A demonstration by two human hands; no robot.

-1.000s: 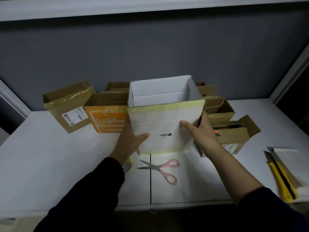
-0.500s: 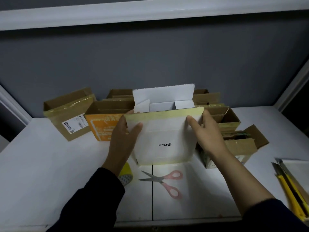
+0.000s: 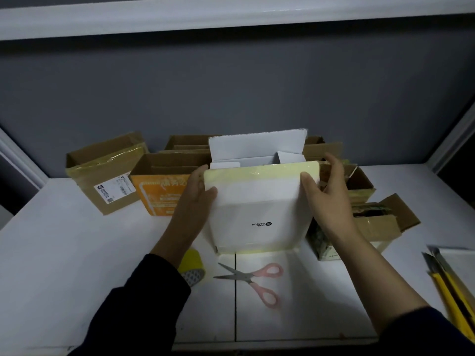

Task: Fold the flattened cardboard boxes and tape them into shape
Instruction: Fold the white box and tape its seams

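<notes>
Clasping the white box [image 3: 259, 214] from both sides, the left grip [image 3: 198, 199] laid its thumb on the front panel with its fingers along the left wall. The right grip [image 3: 331, 199] held the upper right corner, thumb on the front and fingers wrapped round the side edge. Both were spread only as wide as the box. The box stood upright on the bench [image 3: 64, 253], its rear flap raised, with yellowish tape along the front panel's top and bottom edges and a small logo printed upside down. Just in front of it lay the pink-handled scissors [image 3: 252, 276], and a yellow tape roll [image 3: 192, 265] lay beside the left wrist. An orange box [image 3: 164, 194] and a labelled brown box [image 3: 108, 176] stood to the left, with more brown boxes [image 3: 380, 222] to the right. Yellow knives [image 3: 447, 291] lay at the far right.
</notes>
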